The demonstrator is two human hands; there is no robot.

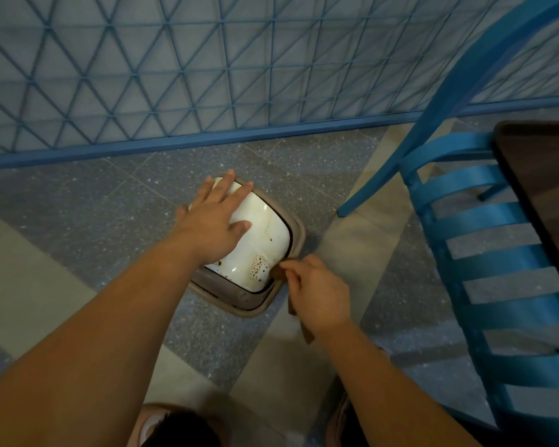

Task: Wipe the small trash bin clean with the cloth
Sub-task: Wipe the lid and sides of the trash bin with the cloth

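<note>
Partly hidden brown cloth [299, 312] pinched in right hand [320, 293], left hand [215, 221] spread flat, covering white-lidded bin [265, 240].

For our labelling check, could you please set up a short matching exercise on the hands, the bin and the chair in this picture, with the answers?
Things:
1. left hand
2. right hand
3. small trash bin
4. chair

Descriptions:
A. blue, with slats, standing at the right
B. closed on a brown cloth at the bin's near corner
C. laid flat on the bin's white top
D. on the floor, white top with brown spots

Pairs: 1-C, 2-B, 3-D, 4-A
</note>
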